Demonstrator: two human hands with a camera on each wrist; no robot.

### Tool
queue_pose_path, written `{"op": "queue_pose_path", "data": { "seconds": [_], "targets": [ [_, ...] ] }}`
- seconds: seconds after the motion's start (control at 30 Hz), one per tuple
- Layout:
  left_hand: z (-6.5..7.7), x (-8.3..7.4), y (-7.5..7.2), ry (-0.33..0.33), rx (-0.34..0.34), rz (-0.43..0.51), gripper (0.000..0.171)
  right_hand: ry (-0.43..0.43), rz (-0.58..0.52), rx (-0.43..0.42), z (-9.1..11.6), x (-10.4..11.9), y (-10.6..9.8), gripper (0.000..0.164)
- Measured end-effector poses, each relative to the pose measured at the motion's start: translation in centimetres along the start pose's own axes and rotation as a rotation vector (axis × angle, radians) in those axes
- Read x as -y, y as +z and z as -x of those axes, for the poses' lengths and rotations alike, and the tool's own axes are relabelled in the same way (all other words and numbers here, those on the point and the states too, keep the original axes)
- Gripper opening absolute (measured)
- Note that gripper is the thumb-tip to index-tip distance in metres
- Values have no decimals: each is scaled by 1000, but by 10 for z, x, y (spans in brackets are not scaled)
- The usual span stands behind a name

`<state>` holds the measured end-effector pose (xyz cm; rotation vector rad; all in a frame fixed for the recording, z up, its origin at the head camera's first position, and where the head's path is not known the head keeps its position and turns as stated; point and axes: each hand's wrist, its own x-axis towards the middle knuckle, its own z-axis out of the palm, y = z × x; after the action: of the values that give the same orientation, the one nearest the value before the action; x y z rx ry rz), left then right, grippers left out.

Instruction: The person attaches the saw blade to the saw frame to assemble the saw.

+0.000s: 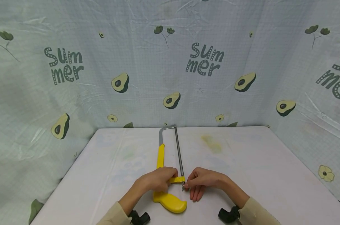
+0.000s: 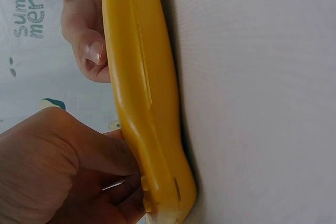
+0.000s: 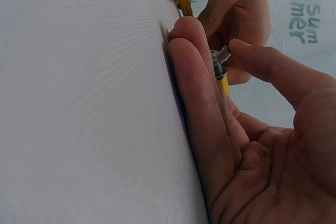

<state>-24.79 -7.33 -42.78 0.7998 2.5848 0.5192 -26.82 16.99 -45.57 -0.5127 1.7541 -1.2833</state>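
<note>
A hacksaw with a yellow handle [image 1: 171, 203] lies on the white table, its grey front bow pointing away from me. My left hand [image 1: 158, 179] grips the yellow frame just ahead of the handle, fingers curled over it. Along the right side runs the dark blade [image 1: 179, 153], ending near me at a yellow holder [image 1: 177, 179]. Behind that holder sits a small metal wing nut [image 3: 221, 56]. Thumb and forefinger of my right hand [image 1: 205, 179] pinch at this wing nut, while the other fingers extend low beside the tabletop. In the left wrist view the handle covers part of the right hand.
The white tabletop [image 1: 243, 162] has a faint yellowish stain towards the back. A pale curtain [image 1: 147, 62] printed with avocados and lettering hangs behind the table and at both sides. Black devices [image 1: 229, 215] are strapped at both wrists.
</note>
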Motion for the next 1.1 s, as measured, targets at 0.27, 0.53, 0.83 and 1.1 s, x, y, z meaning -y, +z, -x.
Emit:
{"op": "queue_pose_path", "data": {
  "seconds": [0.27,0.53,0.83,1.1],
  "targets": [
    [0,0,0,1,0,-2,34,-2,-5,4,1,0,0,30],
    [1,-2,0,3,-2,-17,33,-5,-5,4,1,-1,-1,29],
    [1,-1,0,3,-4,-13,33,-7,-5,4,2,0,0,27],
    [0,1,1,12,-7,-22,33,-5,-5,5,2,0,0,26]
  ]
}}
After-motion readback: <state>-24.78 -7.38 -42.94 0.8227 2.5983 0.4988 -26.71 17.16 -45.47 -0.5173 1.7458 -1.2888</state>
